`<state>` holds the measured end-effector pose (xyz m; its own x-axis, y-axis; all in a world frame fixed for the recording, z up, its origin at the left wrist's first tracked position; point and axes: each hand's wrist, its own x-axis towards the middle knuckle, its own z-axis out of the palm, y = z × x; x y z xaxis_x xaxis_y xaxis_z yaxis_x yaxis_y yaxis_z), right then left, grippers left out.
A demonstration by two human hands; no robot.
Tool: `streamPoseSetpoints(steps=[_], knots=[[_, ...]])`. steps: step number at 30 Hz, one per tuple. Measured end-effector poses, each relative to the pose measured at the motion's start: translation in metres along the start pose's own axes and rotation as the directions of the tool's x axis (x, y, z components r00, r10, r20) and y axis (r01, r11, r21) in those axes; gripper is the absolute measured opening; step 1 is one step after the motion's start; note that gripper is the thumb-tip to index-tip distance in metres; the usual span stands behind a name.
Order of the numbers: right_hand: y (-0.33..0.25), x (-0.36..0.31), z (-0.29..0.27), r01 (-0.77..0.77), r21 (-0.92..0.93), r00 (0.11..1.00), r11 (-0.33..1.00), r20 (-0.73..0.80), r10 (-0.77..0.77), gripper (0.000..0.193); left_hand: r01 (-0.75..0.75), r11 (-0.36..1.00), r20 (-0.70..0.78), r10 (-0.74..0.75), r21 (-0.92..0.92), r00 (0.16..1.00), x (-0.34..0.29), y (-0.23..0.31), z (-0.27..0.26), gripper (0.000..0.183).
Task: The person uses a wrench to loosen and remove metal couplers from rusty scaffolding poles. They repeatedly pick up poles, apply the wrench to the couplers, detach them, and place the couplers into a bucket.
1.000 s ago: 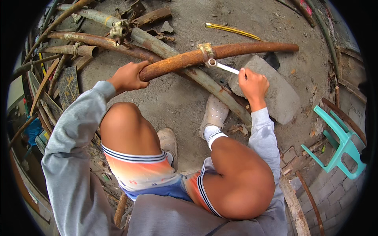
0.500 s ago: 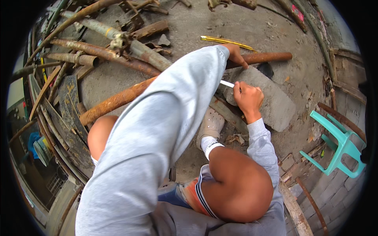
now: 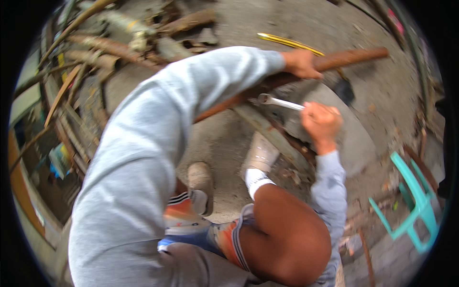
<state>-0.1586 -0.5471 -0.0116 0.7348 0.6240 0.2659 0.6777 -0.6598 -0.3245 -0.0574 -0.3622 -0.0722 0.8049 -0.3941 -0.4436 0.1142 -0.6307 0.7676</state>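
My left hand is closed round a long rusty pipe near its right end, with my sleeved arm covering part of the pipe's length. Just below, my right hand grips a silver wrench. The wrench's ring end points left and lies close under the pipe; whether it touches anything there I cannot tell. A flat rusty metal bar slants beneath the wrench. Behind my right hand lies a pale stone slab. Beyond the pipe is a hammer with a yellow-and-black handle and a dark head.
Scrap pipes and metal pieces are heaped at the far left. A teal plastic stool lies tipped over at the right. My shoes stand on the dusty ground below the bar. Several poles line the left side.
Both hands have moved right in the view, and the pipe's end reaches further right. The wrench's ring end, hidden behind my left sleeve before, now shows. My left knee has dropped out of sight.
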Motion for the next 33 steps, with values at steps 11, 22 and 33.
streamPoseSetpoints(steps=[11, 22, 33], knots=[[0.007, 0.019, -0.011, 0.114, -0.152, 0.99, 0.982, 0.1, -0.099, 0.031, 0.039, 0.998, -0.186, -0.048, -0.048, 0.981, 0.03, 0.003, 0.013, 0.045], [0.016, 0.047, -0.016, 0.165, -0.149, 0.984, 0.975, 0.093, -0.152, 0.029, 0.089, 0.992, -0.066, -0.094, -0.085, 0.993, 0.05, -0.004, -0.017, 0.052], [0.009, 0.013, 0.005, -0.353, 0.091, 0.844, 0.931, -0.399, 0.359, 0.03, 0.109, 0.985, 0.076, -0.099, -0.137, 0.992, 0.047, -0.007, -0.003, 0.06]])
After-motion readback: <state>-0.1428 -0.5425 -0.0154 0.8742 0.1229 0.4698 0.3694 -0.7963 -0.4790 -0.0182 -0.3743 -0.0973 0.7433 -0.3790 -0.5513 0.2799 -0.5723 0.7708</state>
